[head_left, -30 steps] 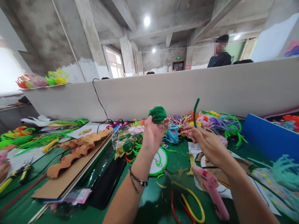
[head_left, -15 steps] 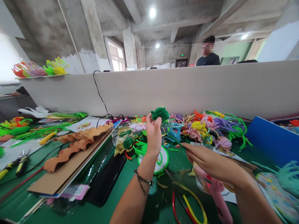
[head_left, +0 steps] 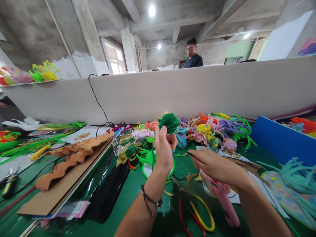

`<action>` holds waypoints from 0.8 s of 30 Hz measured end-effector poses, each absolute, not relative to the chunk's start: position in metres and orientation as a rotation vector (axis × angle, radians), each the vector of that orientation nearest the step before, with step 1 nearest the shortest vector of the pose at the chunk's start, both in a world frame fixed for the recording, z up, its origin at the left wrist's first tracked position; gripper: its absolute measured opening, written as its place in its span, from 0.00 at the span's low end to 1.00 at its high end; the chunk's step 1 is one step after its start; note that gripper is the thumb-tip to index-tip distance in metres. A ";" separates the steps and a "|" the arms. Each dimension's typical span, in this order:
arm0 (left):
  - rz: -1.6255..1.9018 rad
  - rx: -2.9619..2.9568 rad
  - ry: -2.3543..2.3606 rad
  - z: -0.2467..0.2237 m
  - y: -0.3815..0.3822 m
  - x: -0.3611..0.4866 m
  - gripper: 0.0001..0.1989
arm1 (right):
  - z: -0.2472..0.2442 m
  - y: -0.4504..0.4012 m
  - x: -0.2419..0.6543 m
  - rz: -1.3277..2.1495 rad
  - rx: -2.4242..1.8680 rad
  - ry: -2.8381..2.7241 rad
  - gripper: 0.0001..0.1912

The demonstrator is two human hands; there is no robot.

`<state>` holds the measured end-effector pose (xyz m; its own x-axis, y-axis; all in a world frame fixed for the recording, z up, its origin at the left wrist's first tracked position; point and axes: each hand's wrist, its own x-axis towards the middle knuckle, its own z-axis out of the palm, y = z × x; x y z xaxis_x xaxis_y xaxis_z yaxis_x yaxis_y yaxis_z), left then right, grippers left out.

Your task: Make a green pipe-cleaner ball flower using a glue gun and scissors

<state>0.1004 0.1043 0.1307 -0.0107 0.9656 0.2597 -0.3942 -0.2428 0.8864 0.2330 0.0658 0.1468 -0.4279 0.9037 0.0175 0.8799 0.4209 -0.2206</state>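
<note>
From the person's head, on the near side of the pale partition, the only view faces forward and down, taking in left hand and right hand close up before the partition, table below, ceiling beyond.

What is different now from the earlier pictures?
The right hand has lowered; its dark green chenille stem, first upright, now slants toward the left hand. The background person has moved left. The left hand still holds the dark green chenille bundle; the pink glue gun lies where it was.
</note>
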 end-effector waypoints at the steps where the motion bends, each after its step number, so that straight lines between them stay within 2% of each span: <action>1: 1.533 1.105 0.748 0.131 0.104 0.100 0.26 | 0.147 0.066 0.233 0.277 -1.604 -2.526 0.16; 9: 1.543 1.109 0.688 0.129 0.102 0.103 0.21 | 0.141 0.069 0.208 0.447 -1.250 -2.261 0.12; 15: 1.683 1.038 0.421 0.136 0.107 0.092 0.13 | 0.143 0.072 0.217 0.201 -1.146 -2.044 0.12; 20: 1.588 1.097 0.391 0.132 0.114 0.092 0.16 | 0.151 0.061 0.233 -0.106 -1.105 -1.574 0.07; 24: 1.456 1.138 0.337 0.126 0.115 0.099 0.16 | 0.155 0.051 0.229 -0.216 -1.104 -1.569 0.07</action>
<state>0.0994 0.1148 0.1261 0.1751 0.8803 0.4410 -0.5970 -0.2612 0.7585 0.2288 0.0511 0.1550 0.0901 0.5238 0.8471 0.7330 0.5409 -0.4125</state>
